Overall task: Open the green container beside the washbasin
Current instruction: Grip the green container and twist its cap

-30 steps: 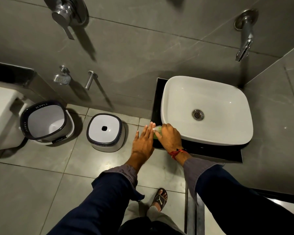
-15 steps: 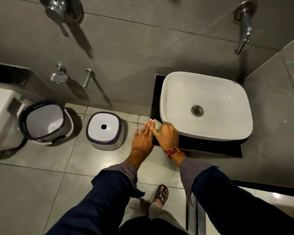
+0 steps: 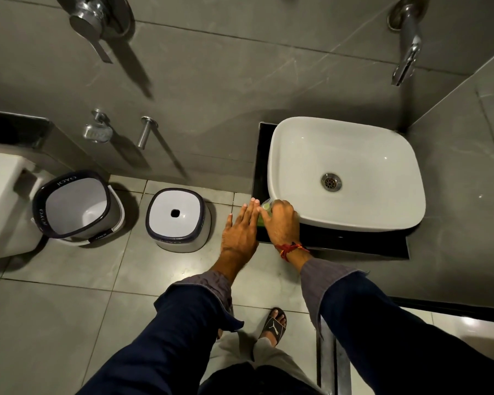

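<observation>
The green container [image 3: 265, 207] stands on the black counter [image 3: 354, 243] at the front left corner of the white washbasin [image 3: 345, 172]. Only a small green and clear part of it shows between my hands. My right hand [image 3: 281, 223] is curled over its top and grips it. My left hand [image 3: 240, 229] lies flat with fingers straight, pressed against the container's left side.
On the grey tiled floor to the left stand a white stool with a centre hole [image 3: 178, 219] and a white bucket with a dark rim [image 3: 76, 206]. A toilet [image 3: 0, 201] is at the far left. A wall tap [image 3: 407, 44] hangs above the basin.
Both hands stay on the container; the view has shifted slightly and my right hand has turned a little over the container's top.
</observation>
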`<move>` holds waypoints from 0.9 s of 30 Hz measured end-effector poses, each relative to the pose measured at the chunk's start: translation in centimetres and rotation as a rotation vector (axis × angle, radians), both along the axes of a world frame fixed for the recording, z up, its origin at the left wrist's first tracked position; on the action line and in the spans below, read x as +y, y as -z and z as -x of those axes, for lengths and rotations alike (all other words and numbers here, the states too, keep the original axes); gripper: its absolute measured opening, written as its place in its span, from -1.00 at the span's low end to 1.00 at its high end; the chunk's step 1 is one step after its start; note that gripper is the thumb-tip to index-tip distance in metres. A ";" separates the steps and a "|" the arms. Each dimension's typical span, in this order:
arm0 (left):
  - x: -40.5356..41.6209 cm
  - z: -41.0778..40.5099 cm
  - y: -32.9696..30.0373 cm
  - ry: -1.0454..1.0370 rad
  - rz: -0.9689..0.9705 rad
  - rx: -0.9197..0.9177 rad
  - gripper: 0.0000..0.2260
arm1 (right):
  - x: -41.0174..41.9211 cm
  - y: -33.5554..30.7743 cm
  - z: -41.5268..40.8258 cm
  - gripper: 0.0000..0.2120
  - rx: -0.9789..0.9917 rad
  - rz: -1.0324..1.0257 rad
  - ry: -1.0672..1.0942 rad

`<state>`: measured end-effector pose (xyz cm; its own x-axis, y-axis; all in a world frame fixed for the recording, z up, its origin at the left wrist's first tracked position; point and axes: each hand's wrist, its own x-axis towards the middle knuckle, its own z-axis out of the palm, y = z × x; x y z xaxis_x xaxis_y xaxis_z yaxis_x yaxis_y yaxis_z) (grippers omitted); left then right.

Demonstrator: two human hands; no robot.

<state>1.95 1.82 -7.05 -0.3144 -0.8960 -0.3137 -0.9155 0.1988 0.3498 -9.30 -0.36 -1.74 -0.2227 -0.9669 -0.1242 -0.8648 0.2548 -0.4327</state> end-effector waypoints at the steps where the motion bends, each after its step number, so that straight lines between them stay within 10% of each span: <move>1: 0.2 0.1 0.1 -0.004 0.002 0.001 -0.28 | 0.3 0.1 0.1 -0.62 -0.036 0.015 0.010; 16: -0.1 0.5 0.0 0.007 -0.012 -0.011 -0.24 | 1.5 0.3 0.1 -0.58 -0.067 0.109 0.118; 27: 0.2 0.1 0.0 -0.012 0.003 -0.004 -0.23 | -1.5 -0.8 2.7 -0.80 0.217 0.089 -0.480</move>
<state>1.84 1.97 -7.06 -0.3019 -0.9007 -0.3126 -0.9194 0.1883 0.3454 -11.97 -1.82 -0.96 0.2357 -0.9711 -0.0371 -0.9471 -0.2210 -0.2327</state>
